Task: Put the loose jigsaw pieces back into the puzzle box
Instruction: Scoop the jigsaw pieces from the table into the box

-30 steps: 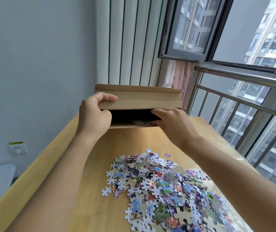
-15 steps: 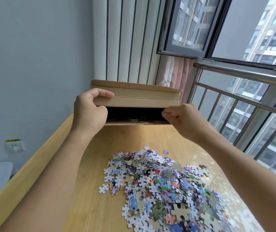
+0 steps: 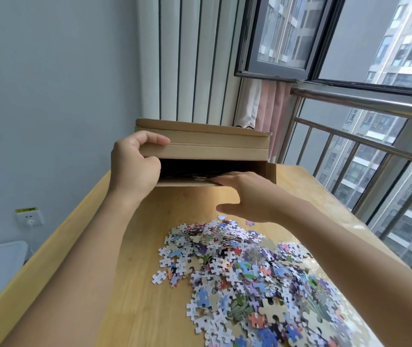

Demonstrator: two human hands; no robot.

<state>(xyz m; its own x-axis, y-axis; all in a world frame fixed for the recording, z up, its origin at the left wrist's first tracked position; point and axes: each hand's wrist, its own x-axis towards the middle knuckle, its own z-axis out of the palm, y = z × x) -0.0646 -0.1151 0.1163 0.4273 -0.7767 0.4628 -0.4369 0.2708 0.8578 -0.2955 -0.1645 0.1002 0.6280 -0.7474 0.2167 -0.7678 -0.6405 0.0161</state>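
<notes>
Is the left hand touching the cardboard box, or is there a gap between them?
Touching. The head view shows the left hand gripping the cardboard box at its left end, fingers curled over the raised flap, with no gap visible.

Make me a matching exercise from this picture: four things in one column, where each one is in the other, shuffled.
Things:
1. left hand
2. right hand
3. jigsaw pieces
4. wall socket

Places:
A. heaped on the table
B. gripping the box flap at its left end
C. low on the wall, left of the table
D. fingers straight at the box's open mouth

Pairs: 1-B, 2-D, 3-A, 4-C
</notes>
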